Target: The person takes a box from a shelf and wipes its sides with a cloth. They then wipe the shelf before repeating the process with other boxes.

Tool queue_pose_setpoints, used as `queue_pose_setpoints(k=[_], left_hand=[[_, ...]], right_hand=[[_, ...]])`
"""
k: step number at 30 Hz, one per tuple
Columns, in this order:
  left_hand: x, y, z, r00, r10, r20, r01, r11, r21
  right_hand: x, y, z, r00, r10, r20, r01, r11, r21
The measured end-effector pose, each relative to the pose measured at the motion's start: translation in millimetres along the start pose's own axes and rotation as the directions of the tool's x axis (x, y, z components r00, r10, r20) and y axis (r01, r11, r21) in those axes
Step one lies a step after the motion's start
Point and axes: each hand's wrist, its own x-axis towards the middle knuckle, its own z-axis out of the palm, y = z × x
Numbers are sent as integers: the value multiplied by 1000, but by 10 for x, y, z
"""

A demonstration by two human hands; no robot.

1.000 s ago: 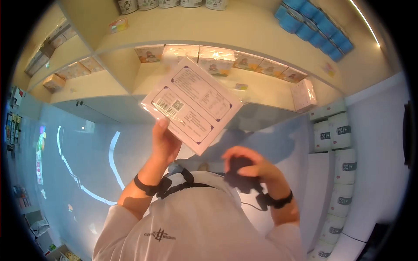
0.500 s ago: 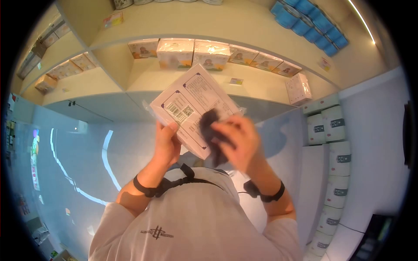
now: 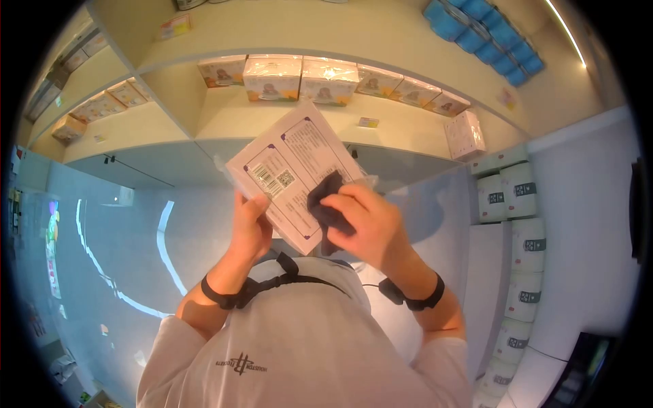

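A white box (image 3: pixel 289 160) in clear wrap is held up at a tilt before my chest, its printed side with a barcode and a QR code facing me. My left hand (image 3: pixel 252 228) grips its lower left edge, the thumb on the printed face. A dark cloth (image 3: pixel 331 204) lies against the lower right part of that face. My right hand (image 3: pixel 367 224) pinches the cloth, and part of it hangs below the fingers.
Ahead is a shelf (image 3: pixel 272 126) with wrapped boxes (image 3: pixel 272 78) in a row and a small price tag (image 3: pixel 368 122). A lone white box (image 3: pixel 465 134) stands at its right end. Blue cans (image 3: pixel 486 41) sit higher up. White cartons (image 3: pixel 528 245) are stacked along the right wall.
The cloth in my right hand is now sharper and pressed on the box; before it was blurred by motion. The box has shifted slightly left and down with my left hand.
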Motion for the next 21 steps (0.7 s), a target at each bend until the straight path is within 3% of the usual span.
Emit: queue_pose_setpoints(k=[3,5,7,8,10,11,12,13,15,16,18,20,21], left_hand=[[-7,7,11,1000,-8,2,8,1000,21],[-1,6,60,998,0,-56,-6,993,-121],[17,-58,-14,999,36,-11,-37,996,-82],[26,-77,-47,997,69,40,-67,997,-46],[17,-46,-22,1000,16,-10,-16,1000,9],[6,-37,-33,999,28,38,-29,999,28],[7,-31,-32,995,41,87,-45,998,44],[-17,-53,27,998,56,4,-56,998,-12],[-2,2,87,999,44,31,-44,999,-15],[-20,9,96,998,20,63,-19,1000,-15],[-18,-42,37,998,14,57,-10,998,-65],[-28,-24,37,999,-30,18,30,999,-24],[-48,-55,43,999,-11,-39,10,999,-34]], right_hand=[[85,262,1,958,248,-144,-246,969,30],[90,147,19,981,160,-106,-159,987,13],[52,-72,135,1000,-6,-12,6,998,67],[67,-150,144,999,-14,49,10,997,82],[179,83,120,998,29,-62,-29,1000,9],[231,253,108,977,102,-189,-117,991,-69],[268,329,29,948,264,-177,-258,964,58],[272,297,22,966,213,-144,-211,977,30],[208,57,64,997,56,-51,-56,998,-6],[158,-41,158,1000,-29,-3,30,998,62],[200,8,195,999,-42,-25,43,997,58],[321,302,186,972,173,-161,-179,984,-23],[351,307,126,956,262,-133,-255,965,66]])
